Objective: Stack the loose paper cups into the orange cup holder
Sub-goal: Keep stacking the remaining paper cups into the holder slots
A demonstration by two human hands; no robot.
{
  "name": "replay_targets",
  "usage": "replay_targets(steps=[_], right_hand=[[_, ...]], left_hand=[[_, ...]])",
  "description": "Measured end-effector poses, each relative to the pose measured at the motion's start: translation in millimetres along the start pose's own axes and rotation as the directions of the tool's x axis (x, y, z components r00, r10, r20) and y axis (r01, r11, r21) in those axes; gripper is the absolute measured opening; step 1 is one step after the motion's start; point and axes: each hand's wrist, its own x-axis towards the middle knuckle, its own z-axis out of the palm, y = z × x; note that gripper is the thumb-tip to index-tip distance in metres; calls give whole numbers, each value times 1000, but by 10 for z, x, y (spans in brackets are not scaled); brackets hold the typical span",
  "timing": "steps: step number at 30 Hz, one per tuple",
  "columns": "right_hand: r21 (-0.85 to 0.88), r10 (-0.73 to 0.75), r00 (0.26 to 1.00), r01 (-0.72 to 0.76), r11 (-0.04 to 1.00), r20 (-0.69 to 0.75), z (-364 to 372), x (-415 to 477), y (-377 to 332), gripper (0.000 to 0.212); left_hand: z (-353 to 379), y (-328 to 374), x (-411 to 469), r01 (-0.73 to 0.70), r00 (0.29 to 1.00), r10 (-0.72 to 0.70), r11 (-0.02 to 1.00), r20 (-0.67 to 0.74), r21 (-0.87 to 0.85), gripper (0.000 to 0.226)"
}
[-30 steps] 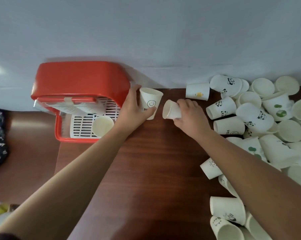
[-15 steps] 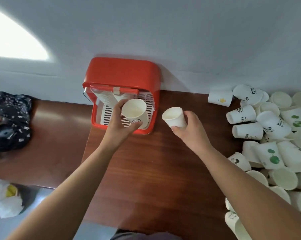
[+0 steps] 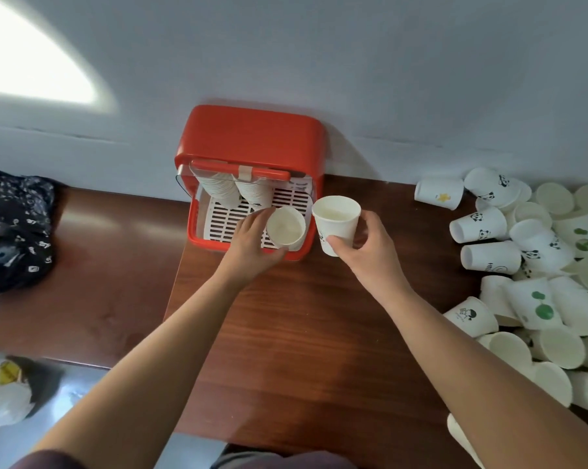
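Dim, soft light; blown-out glare patch [image 3: 32, 59] upper left, wide-angle bending at edges.

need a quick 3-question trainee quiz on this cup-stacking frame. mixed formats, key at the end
1. True or false: the left hand holds the left cup, and the right hand holds the right cup.
2. Where is the left cup? A) over the white grate of the orange cup holder; B) on the dark bag; C) on the floor.
3. Fill in: the loose cups lie on the person's ____ side of the holder.
Key: 1 true; 2 A; 3 right.
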Motion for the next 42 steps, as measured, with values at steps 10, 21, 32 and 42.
replay_targets(steps=[10, 21, 32, 42], right_hand=[[137, -222, 966, 204, 969, 133, 373, 74, -428, 62], [-134, -188, 974, 205, 970, 125, 616, 221, -217, 50], [-283, -97, 982, 140, 949, 162, 744, 164, -68, 67], [-339, 79, 992, -109, 934, -99, 321, -520, 119, 62]], left_hand=[[-531, 366, 26, -55, 998, 67, 846, 3, -530, 48], [-381, 2, 158, -61, 988, 88, 977, 124, -206, 58], [-234, -151, 293, -21, 966, 14, 999, 257, 25, 68], [-318, -55, -256, -48, 984, 55, 998, 171, -47, 43]])
